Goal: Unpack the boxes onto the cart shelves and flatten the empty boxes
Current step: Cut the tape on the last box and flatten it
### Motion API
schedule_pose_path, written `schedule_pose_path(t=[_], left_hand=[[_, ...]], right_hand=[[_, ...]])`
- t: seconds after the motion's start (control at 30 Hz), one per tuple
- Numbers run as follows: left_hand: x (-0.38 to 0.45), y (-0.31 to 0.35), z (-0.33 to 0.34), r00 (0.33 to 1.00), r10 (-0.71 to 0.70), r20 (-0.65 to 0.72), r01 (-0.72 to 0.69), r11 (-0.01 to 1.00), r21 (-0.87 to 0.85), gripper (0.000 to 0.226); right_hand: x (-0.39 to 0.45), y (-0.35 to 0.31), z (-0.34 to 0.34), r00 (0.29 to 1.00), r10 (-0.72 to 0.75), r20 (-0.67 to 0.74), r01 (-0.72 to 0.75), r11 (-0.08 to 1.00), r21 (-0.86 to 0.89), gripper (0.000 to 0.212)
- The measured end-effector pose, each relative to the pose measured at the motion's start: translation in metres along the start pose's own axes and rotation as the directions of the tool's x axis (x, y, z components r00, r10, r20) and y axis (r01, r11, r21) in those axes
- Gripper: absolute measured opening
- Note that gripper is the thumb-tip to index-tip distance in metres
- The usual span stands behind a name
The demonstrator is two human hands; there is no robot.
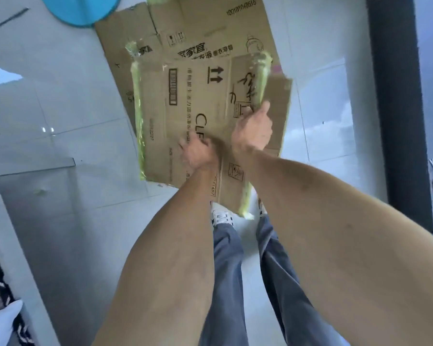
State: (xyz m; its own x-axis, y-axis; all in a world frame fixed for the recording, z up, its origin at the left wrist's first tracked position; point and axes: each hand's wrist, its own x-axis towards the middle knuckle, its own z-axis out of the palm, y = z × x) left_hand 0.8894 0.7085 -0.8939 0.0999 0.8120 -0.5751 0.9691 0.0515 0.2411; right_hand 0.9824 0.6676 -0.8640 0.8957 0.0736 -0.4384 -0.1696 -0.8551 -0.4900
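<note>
The flattened box (185, 116) was held out over the floor (60, 96), above another flat box (205, 28) lying there. The right hand (251, 128) gripped a taped flap, fingers curled round it; the left hand (198, 152) lay against the cardboard, its fingers too blurred to tell. Flattening looked nearly done; no cart showed.

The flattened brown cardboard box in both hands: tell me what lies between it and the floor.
Another flattened brown cardboard box lies on the white tiled floor directly beneath the held box; nothing else visible.
</note>
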Motion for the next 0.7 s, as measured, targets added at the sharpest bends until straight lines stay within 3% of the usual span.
schedule_pose_path(t=[0.03, 0.13, 0.2, 0.27, 0.3, 0.37, 0.47, 0.5, 0.57, 0.63, 0.7], left_hand=[[-0.004, 0.001, 0.011, 0.998, 0.006, 0.065, -0.008, 0.999, 0.034, 0.039], [-0.017, -0.003, 0.043, 0.967, 0.031, 0.252, -0.075, 0.983, 0.165, 0.040], [-0.028, -0.012, 0.067, 0.938, 0.050, 0.342, -0.142, 0.957, 0.251, 0.047], [-0.038, -0.022, 0.087, 0.916, 0.064, 0.395, -0.199, 0.929, 0.311, 0.050], [-0.042, -0.026, 0.094, 0.912, 0.057, 0.407, -0.208, 0.918, 0.339, 0.050], [-0.049, -0.033, 0.106, 0.908, 0.023, 0.418, -0.196, 0.906, 0.375, 0.051], [-0.053, -0.035, 0.114, 0.894, -0.004, 0.447, -0.186, 0.906, 0.381, 0.052], [-0.052, -0.034, 0.116, 0.896, 0.001, 0.444, -0.191, 0.904, 0.384, 0.052], [-0.047, -0.030, 0.118, 0.913, 0.022, 0.408, -0.193, 0.903, 0.385, 0.050], [-0.041, -0.027, 0.116, 0.940, 0.042, 0.339, -0.179, 0.905, 0.386, 0.048], [-0.029, -0.026, 0.110, 0.968, 0.032, 0.250, -0.122, 0.927, 0.356, 0.042]], right_hand=[[0.001, 0.018, -0.003, 0.996, 0.091, 0.006, -0.091, 0.996, 0.002, 0.020], [0.008, 0.080, -0.017, 0.977, 0.185, 0.106, -0.185, 0.983, -0.007, 0.042], [0.021, 0.121, -0.025, 0.910, 0.388, 0.143, -0.394, 0.919, 0.017, 0.043], [0.036, 0.144, -0.037, 0.801, 0.598, -0.028, -0.598, 0.801, -0.020, 0.049], [0.039, 0.150, -0.044, 0.772, 0.618, -0.152, -0.634, 0.766, -0.104, 0.056], [0.041, 0.156, -0.054, 0.837, 0.499, -0.223, -0.545, 0.800, -0.253, 0.070], [0.039, 0.157, -0.049, 0.988, 0.153, 0.009, -0.133, 0.885, -0.446, 0.076], [0.039, 0.154, -0.044, 0.994, 0.020, 0.111, 0.037, 0.872, -0.489, 0.071], [0.041, 0.142, -0.032, 0.936, -0.140, 0.322, 0.299, 0.799, -0.522, 0.057], [0.040, 0.132, -0.022, 0.878, -0.159, 0.451, 0.407, 0.744, -0.530, 0.049], [0.042, 0.126, -0.015, 0.858, -0.139, 0.495, 0.432, 0.717, -0.548, 0.042]])
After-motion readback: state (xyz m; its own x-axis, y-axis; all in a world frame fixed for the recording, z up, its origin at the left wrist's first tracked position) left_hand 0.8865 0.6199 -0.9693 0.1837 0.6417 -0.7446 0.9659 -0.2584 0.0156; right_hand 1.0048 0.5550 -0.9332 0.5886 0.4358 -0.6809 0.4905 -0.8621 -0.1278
